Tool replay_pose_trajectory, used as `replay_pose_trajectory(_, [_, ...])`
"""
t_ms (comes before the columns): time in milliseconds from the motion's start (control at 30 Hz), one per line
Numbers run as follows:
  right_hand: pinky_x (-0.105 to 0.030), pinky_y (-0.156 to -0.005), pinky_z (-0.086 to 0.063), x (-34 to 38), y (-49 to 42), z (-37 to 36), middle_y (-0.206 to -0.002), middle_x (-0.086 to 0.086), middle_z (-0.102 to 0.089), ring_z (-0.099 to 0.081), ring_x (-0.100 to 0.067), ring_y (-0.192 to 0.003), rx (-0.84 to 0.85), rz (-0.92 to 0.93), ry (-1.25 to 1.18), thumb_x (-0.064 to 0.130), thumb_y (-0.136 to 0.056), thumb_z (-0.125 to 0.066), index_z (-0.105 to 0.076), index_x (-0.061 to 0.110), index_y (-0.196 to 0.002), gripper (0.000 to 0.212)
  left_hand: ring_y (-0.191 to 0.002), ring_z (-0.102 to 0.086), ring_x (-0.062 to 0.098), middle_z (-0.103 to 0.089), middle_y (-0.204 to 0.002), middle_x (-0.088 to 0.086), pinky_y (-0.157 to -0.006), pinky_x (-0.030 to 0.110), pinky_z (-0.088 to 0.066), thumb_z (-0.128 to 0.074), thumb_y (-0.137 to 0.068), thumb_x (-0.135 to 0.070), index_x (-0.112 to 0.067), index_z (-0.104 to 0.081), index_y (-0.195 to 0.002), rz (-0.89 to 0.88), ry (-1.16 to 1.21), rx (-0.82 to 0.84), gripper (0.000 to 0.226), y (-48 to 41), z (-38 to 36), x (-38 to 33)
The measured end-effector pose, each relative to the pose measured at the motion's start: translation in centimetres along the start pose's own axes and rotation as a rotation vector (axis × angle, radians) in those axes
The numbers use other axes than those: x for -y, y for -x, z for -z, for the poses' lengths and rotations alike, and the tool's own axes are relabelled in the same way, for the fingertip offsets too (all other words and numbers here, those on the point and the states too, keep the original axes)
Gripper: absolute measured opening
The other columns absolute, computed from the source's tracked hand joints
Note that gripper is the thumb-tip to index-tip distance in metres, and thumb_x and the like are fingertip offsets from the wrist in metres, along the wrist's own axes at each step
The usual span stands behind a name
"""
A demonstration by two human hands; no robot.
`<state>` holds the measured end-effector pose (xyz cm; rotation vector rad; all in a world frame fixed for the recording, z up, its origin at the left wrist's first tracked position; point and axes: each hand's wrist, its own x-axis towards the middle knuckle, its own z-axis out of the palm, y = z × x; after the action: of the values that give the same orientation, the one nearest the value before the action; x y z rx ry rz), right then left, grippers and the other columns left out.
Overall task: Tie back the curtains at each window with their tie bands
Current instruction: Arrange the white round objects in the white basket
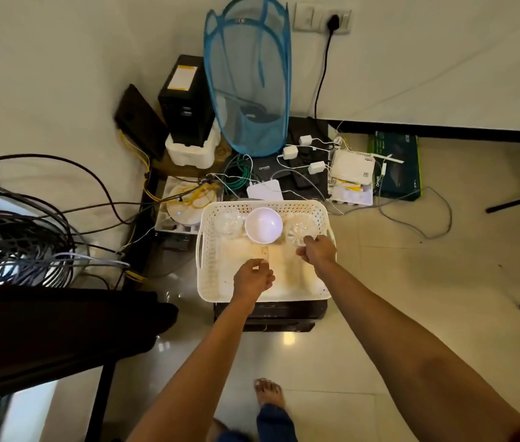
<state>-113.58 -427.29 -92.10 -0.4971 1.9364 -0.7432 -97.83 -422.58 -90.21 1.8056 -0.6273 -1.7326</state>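
Whether the small pale strip (pixel 265 252) in the white perforated plastic basket (pixel 207 282) is a tie band cannot be told, nor whether your curled left hand (pixel 253 277) beside it holds anything, while your right hand (pixel 317 251) pinches the clear ribbed glass bowl (pixel 299 229), with tangled cables (pixel 236 177) and a blue mesh hamper (pixel 249 74) crowding behind.

Reaching forward and down with both bare arms, nearly straight. Keeping the left hand (pixel 253 277) nearer the body, fingers curled toward the thumb. Holding the right hand (pixel 317 250) farther out, fingers curled likewise. Impossible to tell whether either grips anything.
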Motion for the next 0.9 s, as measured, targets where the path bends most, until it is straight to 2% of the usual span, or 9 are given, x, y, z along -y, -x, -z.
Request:
replay_pose_trajectory(167, [-0.026, -0.05, -0.047, 0.0, -3.4, -0.2, -0.063, -0.01, -0.061, -0.059, -0.015, -0.05, -0.018, -0.057, -0.02, 0.011, -0.094, -0.045, -0.052, 0.001, -0.096, 0.012, -0.063, -0.058, 0.016, -0.062, -0.079, 0.008, -0.057, 0.021, -0.048, -0.055, -0.094, -0.018, -0.007, -0.06, -0.103, 0.007, -0.005, -0.016, 0.015, -1.4, 0.1, 1.0])
replay_pose_trajectory(300, [-0.018, -0.037, -0.042, -0.2, -5.3, -0.7, -0.067, -0.012, -0.062, -0.058, -0.009, -0.04, -0.016, -0.108, -0.028, 0.009, -0.094, -0.043, -0.053, -0.002, -0.1, 0.016, -0.065, -0.057, 0.018, -0.062, -0.078, 0.007, -0.06, 0.023, -0.048, -0.056, -0.093, -0.015, -0.006, -0.06, -0.099, 0.014, 0.027, -0.032, 0.011, -2.1, 0.6, 1.7])
replay_pose_trajectory(433, [-0.015, -0.034, -0.036, -0.9, -6.6, -1.7, -0.083, -0.017, -0.066, -0.053, -0.008, -0.037, -0.012, -0.143, 0.012, 0.013, -0.095, -0.042, -0.057, -0.007, -0.11, 0.029, -0.069, -0.061, 0.015, -0.065, -0.081, 0.007, -0.064, 0.022, -0.051, -0.055, -0.093, -0.018, -0.008, -0.062, -0.102, -0.002, -0.004, -0.063, 0.015, -2.5, 1.5, 2.3])
replay_pose_trajectory(500, [-0.013, -0.033, -0.034, -1.1, -6.8, -2.0, -0.083, -0.016, -0.067, -0.051, -0.006, -0.032, -0.024, -0.137, 0.025, 0.018, -0.096, -0.042, -0.058, -0.007, -0.111, 0.034, -0.068, -0.062, 0.014, -0.067, -0.082, 0.008, -0.064, 0.022, -0.051, -0.054, -0.093, -0.018, -0.009, -0.062, -0.101, -0.008, -0.01, -0.076, 0.015, -2.7, 1.8, 2.5])
replay_pose_trajectory(667, [-0.023, -0.048, -0.039, -1.4, -6.3, -2.6, -0.068, -0.01, -0.064, -0.051, -0.014, -0.046, -0.067, -0.119, 0.075, 0.04, -0.099, -0.036, -0.061, -0.007, -0.106, 0.053, -0.072, -0.064, 0.014, -0.068, -0.082, 0.004, -0.067, 0.023, -0.052, -0.054, -0.093, -0.02, -0.008, -0.063, -0.105, -0.016, -0.014, -0.097, 0.019, -2.3, 3.2, 2.5])
replay_pose_trajectory(733, [-0.028, -0.056, -0.047, -1.3, -4.8, -2.9, -0.066, -0.012, -0.063, -0.056, -0.02, -0.052, -0.106, -0.115, 0.121, 0.042, -0.099, -0.033, -0.06, -0.007, -0.106, 0.057, -0.075, -0.065, 0.014, -0.068, -0.084, 0.004, -0.07, 0.023, -0.054, -0.054, -0.094, -0.021, -0.01, -0.063, -0.105, -0.01, -0.012, -0.115, 0.018, -1.6, 4.1, 2.4])
replay_pose_trajectory(800, [-0.033, -0.064, -0.052, -1.0, -2.8, -3.1, -0.069, -0.013, -0.061, -0.058, -0.024, -0.06, -0.09, -0.129, 0.18, 0.036, -0.099, -0.034, -0.058, -0.007, -0.111, 0.051, -0.077, -0.065, 0.013, -0.068, -0.088, 0.004, -0.073, 0.023, -0.056, -0.053, -0.095, -0.021, -0.012, -0.062, -0.105, -0.009, -0.022, -0.129, 0.016, -0.7, 5.0, 2.1])
replay_pose_trajectory(900, [-0.036, -0.074, -0.055, -0.3, 1.1, -4.5, -0.091, -0.014, -0.058, -0.058, -0.023, -0.074, 0.128, -0.133, 0.276, 0.015, -0.093, -0.043, -0.056, -0.006, -0.115, 0.033, -0.078, -0.065, 0.013, -0.068, -0.093, 0.007, -0.069, 0.022, -0.055, -0.053, -0.095, -0.02, -0.01, -0.062, -0.107, -0.005, -0.006, -0.156, 0.018, 0.6, 7.2, 1.9])
